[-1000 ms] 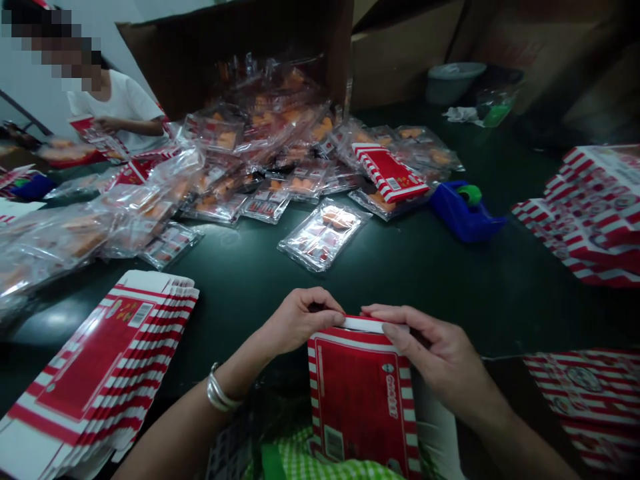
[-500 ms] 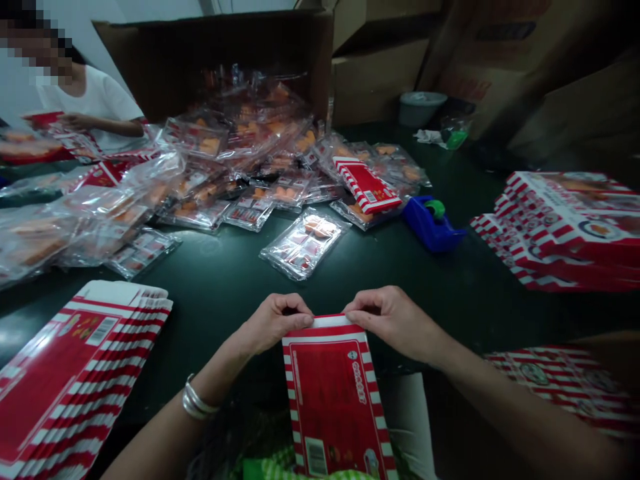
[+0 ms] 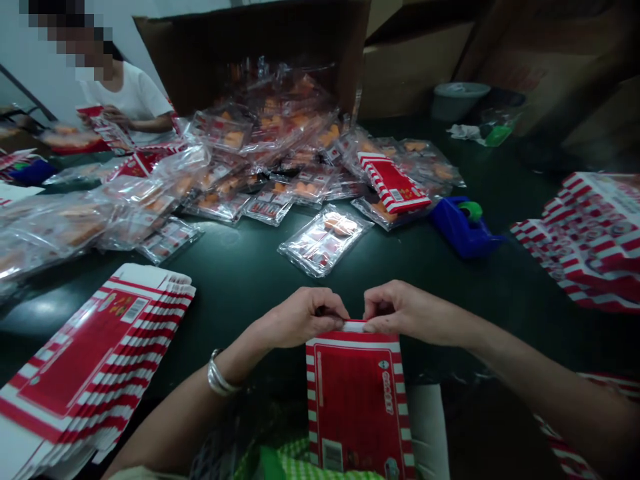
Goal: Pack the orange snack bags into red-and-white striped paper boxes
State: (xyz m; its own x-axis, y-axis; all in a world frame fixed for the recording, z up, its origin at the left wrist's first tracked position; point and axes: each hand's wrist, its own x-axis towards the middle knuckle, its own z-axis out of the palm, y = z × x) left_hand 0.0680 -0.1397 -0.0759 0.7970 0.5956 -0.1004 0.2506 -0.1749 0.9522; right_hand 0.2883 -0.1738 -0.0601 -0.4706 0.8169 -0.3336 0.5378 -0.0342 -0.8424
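Note:
A flat red box (image 3: 357, 393) with red-and-white striped edges stands upright before me, its lower end against a green checked cloth (image 3: 310, 460). My left hand (image 3: 307, 317) pinches its top edge near the middle, wearing a silver bracelet on the wrist. On the same edge, a little to the right, my right hand (image 3: 400, 310) pinches with thumb and curled fingers. Beyond the hands lies a clear plastic packet (image 3: 325, 240) with orange pieces. To the left is a fanned stack of flat striped cartons (image 3: 95, 353).
A heap of clear packets (image 3: 270, 147) spills from a large cardboard box (image 3: 200, 60). One red box (image 3: 393, 183) lies on it, beside a blue tape dispenser (image 3: 463, 227). Striped boxes (image 3: 595, 247) are piled at right. Behind, a person (image 3: 130, 100) holds a red box.
The view has swung left, so the table's things sit further right. My hands have come closer together along the box's top edge, both still pinching it.

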